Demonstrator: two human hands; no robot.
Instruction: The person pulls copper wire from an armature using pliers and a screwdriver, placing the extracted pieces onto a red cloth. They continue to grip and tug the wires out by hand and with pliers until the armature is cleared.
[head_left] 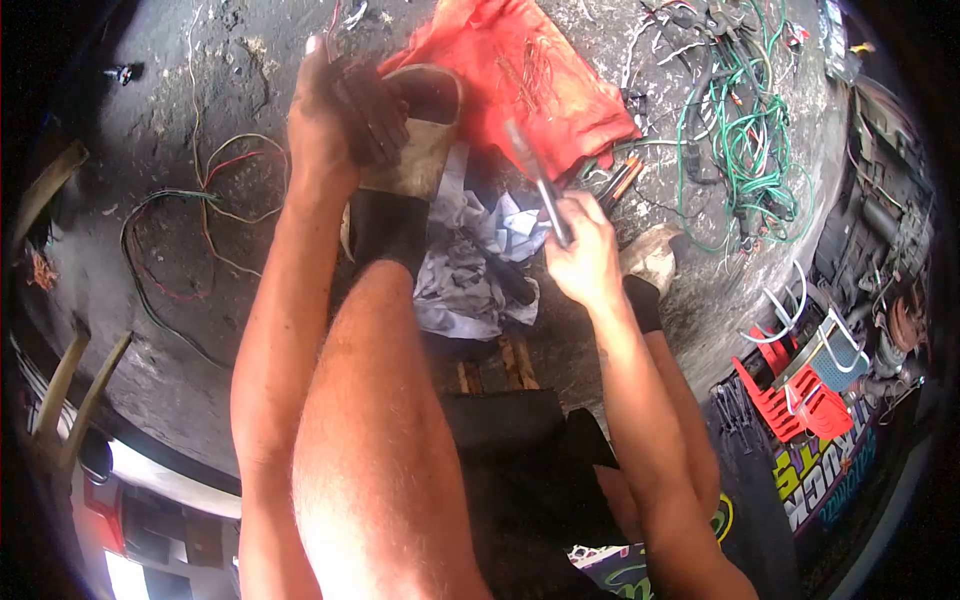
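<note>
My left hand (pixel 355 115) is closed beside my shoe (pixel 405 165), its thumb pointing up and its dark fingers blurred. A thin reddish wire (pixel 334 18) runs to its thumb; the grip itself is partly hidden. In my right hand (pixel 583 250) is a knife (pixel 540 180), its narrow metal blade blurred and slanting up to the left. Beyond the blade, a red cloth (pixel 585 110) on the floor carries a small bundle of bare copper strands (pixel 530 75). Crumpled grey-white rags (pixel 460 275) lie between my feet.
Tangled green, white and black wires (pixel 750 150) lie at the upper right, and loose wires (pixel 205 195) at the left. Red-orange handled tools (pixel 625 180) are near my right hand. A red plastic rack (pixel 800 400) and dark parts (pixel 890 240) line the right side.
</note>
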